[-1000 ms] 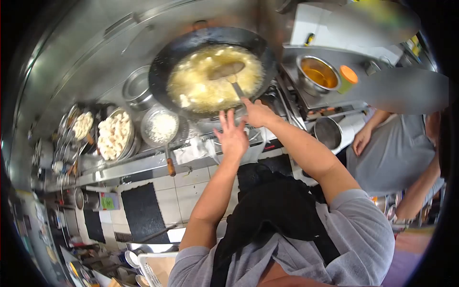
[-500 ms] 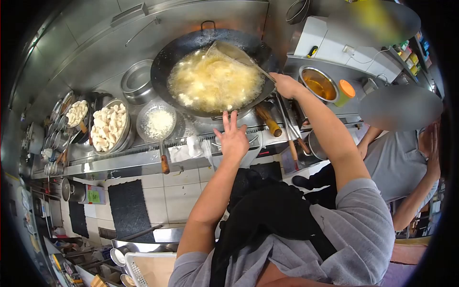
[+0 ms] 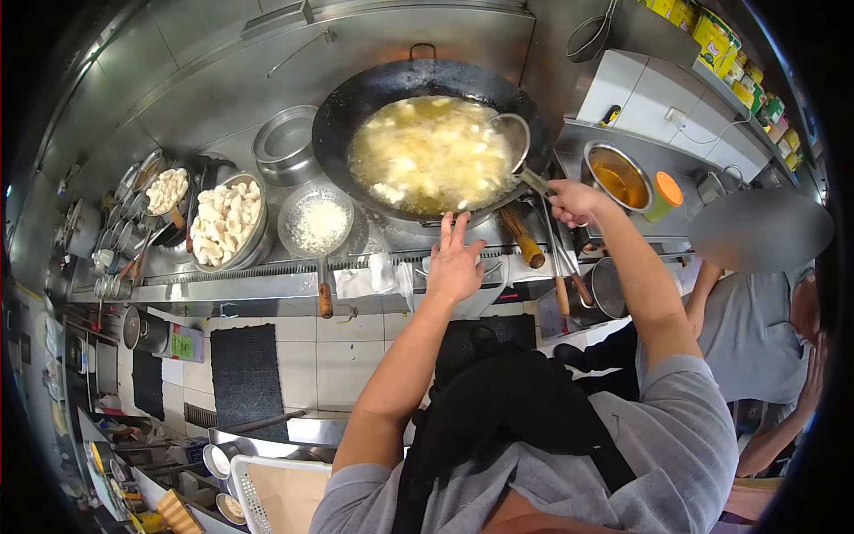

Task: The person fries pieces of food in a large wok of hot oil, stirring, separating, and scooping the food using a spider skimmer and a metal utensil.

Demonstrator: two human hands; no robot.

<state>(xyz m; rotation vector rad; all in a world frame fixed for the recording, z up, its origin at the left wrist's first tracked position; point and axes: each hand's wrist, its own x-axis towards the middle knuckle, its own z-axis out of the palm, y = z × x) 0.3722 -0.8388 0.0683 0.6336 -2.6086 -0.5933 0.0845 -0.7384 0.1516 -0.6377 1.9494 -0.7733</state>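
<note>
Right hand (image 3: 576, 203) clasps the skimmer (image 3: 522, 151), likely stiff, best held by its handle (image 3: 534, 181); left hand (image 3: 455, 272) spreads, seemingly empty, at the wok's (image 3: 342, 116) rim.

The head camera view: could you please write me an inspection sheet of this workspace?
Surface: steel counter, crowded; its front edge shows.
Job's things: black wok with pale food in bubbling liquid; round skimmer, blurred, at the wok's right side.
Clutter: metal bowl heaped with pale chunks; wooden-handled utensil bearing white bits; white cloth at the front edge.
Hands: left hand open, fingertips at the wok's near rim, contact unclear; right hand closed around the skimmer's handle.
Cables: thin cord on the right-hand wall.
Surroundings: co-worker standing at right; tiled floor with dark mats.
</note>
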